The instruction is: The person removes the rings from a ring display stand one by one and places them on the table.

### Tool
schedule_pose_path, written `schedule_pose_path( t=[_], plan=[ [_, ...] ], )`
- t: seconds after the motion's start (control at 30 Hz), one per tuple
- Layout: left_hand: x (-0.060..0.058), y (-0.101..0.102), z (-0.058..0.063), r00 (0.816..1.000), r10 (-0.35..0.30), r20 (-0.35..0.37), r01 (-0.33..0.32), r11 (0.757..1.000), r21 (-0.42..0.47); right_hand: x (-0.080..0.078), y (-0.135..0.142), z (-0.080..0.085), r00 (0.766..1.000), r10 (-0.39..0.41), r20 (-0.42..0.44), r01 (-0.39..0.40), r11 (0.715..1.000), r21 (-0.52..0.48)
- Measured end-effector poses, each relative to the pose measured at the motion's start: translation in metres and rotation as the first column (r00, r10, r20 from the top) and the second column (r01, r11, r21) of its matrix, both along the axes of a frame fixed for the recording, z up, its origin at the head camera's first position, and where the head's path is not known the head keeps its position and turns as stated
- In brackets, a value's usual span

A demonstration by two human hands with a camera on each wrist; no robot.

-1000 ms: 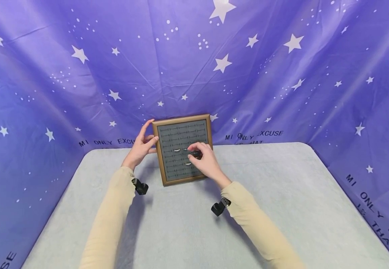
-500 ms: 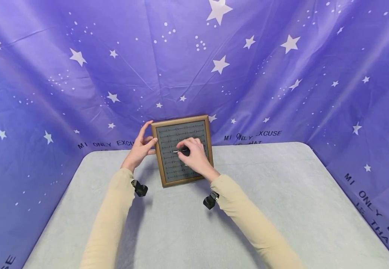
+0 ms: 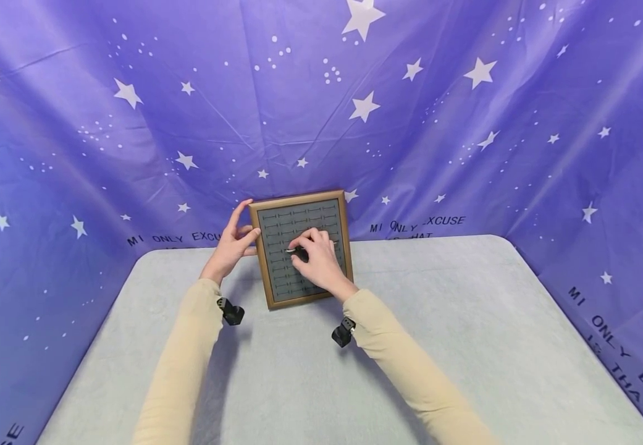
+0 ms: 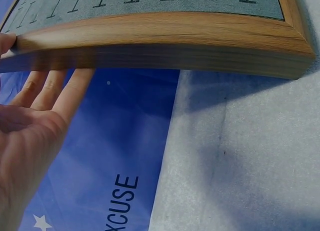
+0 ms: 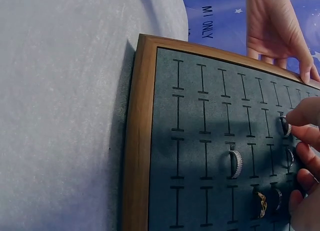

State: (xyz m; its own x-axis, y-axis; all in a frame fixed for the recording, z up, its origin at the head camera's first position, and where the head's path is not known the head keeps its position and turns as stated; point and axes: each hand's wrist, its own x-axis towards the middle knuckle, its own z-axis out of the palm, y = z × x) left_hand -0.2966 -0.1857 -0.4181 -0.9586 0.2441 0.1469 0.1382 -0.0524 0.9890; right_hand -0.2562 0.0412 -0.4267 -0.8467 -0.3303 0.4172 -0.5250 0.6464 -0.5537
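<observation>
1. We see the right hand point(image 3: 318, 262) pinching a silver ring point(image 5: 287, 129), a little left of the centre of the ring board point(image 3: 299, 201); a second ago its fingertips were farther right.
2. We find the left hand point(image 3: 232, 247) gripping the board's left edge, as before.
3. A gold-coloured ring point(image 5: 262, 205) sits nearby.
4. The board stands tilted on our grey table point(image 3: 288, 383), before a purple star-printed curtain point(image 3: 299, 93).
</observation>
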Motion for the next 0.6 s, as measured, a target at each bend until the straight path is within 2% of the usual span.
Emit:
schedule_pose_path(
  t=[0.27, 0.6],
  plan=[
    [0.012, 0.002, 0.015, 1.000, -0.005, -0.001, 0.005, 1.000, -0.001, -0.001, -0.003, 0.000, 0.999, 0.012, 0.035, -0.013, 0.999, 0.040],
    [0.014, 0.005, 0.015, 1.000, -0.006, -0.004, 0.006, 1.000, 0.003, -0.001, -0.007, -0.004, 0.998, -0.052, -0.024, 0.053, 0.998, 0.037]
  ],
)
